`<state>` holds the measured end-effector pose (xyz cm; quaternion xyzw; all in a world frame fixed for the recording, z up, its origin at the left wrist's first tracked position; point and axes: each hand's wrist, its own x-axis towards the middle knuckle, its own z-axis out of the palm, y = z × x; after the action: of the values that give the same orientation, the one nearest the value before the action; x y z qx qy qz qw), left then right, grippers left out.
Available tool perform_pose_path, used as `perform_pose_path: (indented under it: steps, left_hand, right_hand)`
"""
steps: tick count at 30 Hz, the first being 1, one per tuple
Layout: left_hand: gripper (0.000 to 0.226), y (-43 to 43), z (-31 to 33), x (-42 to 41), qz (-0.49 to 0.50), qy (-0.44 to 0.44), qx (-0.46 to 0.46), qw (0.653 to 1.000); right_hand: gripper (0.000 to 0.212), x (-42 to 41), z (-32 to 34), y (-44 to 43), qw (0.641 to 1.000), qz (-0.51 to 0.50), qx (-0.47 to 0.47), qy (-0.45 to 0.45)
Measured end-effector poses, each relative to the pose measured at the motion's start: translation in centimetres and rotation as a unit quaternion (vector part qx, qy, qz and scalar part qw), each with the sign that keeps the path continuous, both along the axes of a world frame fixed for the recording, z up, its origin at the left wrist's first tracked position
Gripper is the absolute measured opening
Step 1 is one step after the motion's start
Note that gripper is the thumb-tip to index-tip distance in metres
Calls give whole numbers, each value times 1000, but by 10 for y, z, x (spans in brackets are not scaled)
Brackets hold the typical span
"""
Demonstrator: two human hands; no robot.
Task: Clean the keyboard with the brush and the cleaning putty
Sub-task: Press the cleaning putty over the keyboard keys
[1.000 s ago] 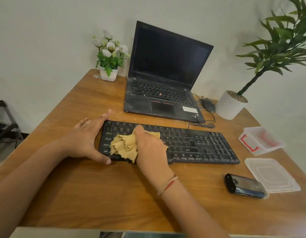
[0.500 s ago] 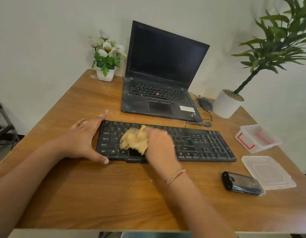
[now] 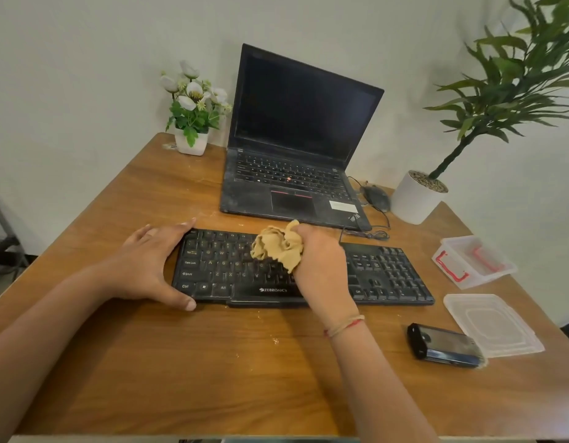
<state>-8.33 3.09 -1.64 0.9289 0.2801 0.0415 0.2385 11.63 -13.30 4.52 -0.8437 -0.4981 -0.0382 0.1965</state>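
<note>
The right hand (image 3: 321, 266) is closed around a crumpled wad of tan cleaning putty (image 3: 278, 246), held over the middle keys of the black keyboard (image 3: 388, 273) on the table (image 3: 212, 362). The left hand (image 3: 148, 266) lies open, fingers spread, bracing the keyboard's left end.

Probably a home office: a laptop (image 3: 296, 145) and 2 potted plants (image 3: 193, 113) are sitting on a wooden desk (image 3: 212, 378).

Bare table (image 3: 212, 378) in front; laptop (image 3: 296, 161) blocks behind keyboard (image 3: 388, 273).
</note>
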Motion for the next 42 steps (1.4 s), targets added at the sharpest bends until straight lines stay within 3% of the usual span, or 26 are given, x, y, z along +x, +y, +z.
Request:
perform_pose_path:
  steps: [3, 7, 12, 15, 17, 19, 22, 29, 32, 35, 38, 42]
  left_hand:
    - [149, 2, -3, 0, 2, 0, 8, 1000]
    - [148, 6, -7, 1, 0, 5, 24, 1000]
    - [149, 6, -8, 1, 0, -1, 34, 999]
    - [148, 4, -5, 1, -2, -3, 26, 1000]
    - [149, 3, -4, 1, -3, -4, 20, 1000]
    - [149, 2, -3, 1, -3, -4, 15, 1000]
    - [149, 2, -3, 0, -1, 0, 15, 1000]
    - [150, 4, -4, 1, -3, 12, 19, 1000]
    - [149, 3, -4, 1, -5, 7, 19, 1000]
    - [149, 3, -3, 1, -2, 6, 18, 1000]
    - [148, 4, -4, 1, -4, 9, 19, 1000]
    - [150, 3, -3, 2, 1, 15, 17, 1000]
  right_hand:
    - [11, -19, -17, 1, 992, 0, -107, -67]
    - [19, -53, -21, -8, 991, 34, -41, -123]
    - [13, -68, -16, -23, 988, 135, -53, -60]
    - [15, -34, -4, -18, 996, 80, -38, -25]
    - [14, -5, 0, -12, 998, -8, 2, -66]
    - [5, 4, -2, -8, 992, -36, -45, -110]
    - [19, -10, -16, -8, 988, 0, -118, -104]
    - [9, -30, -22, -26, 992, 86, -65, -59]
    - [8, -2, -8, -21, 998, 45, -50, -10]
    - [8, 22, -7, -13, 996, -47, -33, -68]
    - [16, 9, -24, -12, 991, -28, -108, -79]
    - [15, -18, -28, -21, 995, 20, -69, -72]
